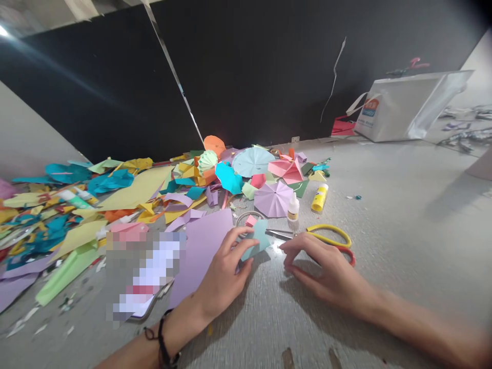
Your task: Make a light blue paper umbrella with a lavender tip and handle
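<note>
My left hand [226,264] has its fingers over a small light teal piece of paper [263,237], with the thumb at its lower edge. To the right, my right hand [326,266] is half curled, a gap between thumb and forefinger and nothing in it. Scissors [331,234] with yellow and red handles lie just behind that hand, partly hidden by it, their blades toward the teal paper. A small pink paper piece [251,221] and a ring-shaped roll [240,219] sit beyond my left fingers. Purple paper [203,241] lies left of that hand.
A white dropper bottle [293,209] and a yellow glue stick [320,198] stand behind the scissors. A pleated lilac paper circle [273,199] lies nearby. Coloured scraps heap on the left, around a blurred-out phone [144,307]. A white bag [407,107] stands by the black panel [249,66].
</note>
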Demonstrator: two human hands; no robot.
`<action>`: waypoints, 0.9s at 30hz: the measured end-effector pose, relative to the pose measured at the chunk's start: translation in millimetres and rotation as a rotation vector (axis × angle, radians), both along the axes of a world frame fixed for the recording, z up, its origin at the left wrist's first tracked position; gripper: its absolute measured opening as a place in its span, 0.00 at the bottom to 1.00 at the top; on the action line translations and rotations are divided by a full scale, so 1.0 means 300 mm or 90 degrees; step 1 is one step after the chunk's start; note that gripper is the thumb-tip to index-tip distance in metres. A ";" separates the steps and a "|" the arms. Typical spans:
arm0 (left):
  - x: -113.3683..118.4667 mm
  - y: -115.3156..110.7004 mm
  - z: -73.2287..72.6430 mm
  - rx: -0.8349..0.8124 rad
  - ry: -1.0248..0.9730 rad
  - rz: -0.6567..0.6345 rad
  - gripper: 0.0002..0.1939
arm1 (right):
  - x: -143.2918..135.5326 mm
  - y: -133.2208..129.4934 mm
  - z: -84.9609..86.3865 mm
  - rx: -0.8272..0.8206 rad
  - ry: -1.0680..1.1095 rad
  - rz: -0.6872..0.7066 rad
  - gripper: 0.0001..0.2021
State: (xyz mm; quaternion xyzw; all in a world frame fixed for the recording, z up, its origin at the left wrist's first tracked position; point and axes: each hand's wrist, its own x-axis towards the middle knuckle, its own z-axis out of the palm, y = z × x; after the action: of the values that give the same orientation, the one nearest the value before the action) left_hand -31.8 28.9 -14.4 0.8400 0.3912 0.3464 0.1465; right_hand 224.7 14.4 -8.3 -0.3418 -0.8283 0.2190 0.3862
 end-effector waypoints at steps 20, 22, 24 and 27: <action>0.009 -0.008 0.032 -0.067 -0.146 -0.012 0.07 | 0.002 0.013 -0.012 0.067 -0.007 0.086 0.07; 0.011 -0.008 0.036 -0.080 -0.150 -0.010 0.07 | 0.003 0.009 -0.010 0.069 -0.003 0.082 0.07; 0.014 -0.011 0.041 -0.093 -0.155 -0.013 0.06 | 0.007 0.006 -0.008 0.069 -0.010 0.073 0.06; 0.018 -0.015 0.049 -0.123 -0.161 -0.016 0.07 | 0.011 0.001 -0.008 0.054 -0.030 0.060 0.10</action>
State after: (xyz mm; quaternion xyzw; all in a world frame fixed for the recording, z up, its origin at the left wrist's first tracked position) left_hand -26.3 24.5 0.3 0.7764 0.3908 0.4081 0.2791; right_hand 227.9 14.8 -10.8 -0.2905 -0.8610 0.1933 0.3700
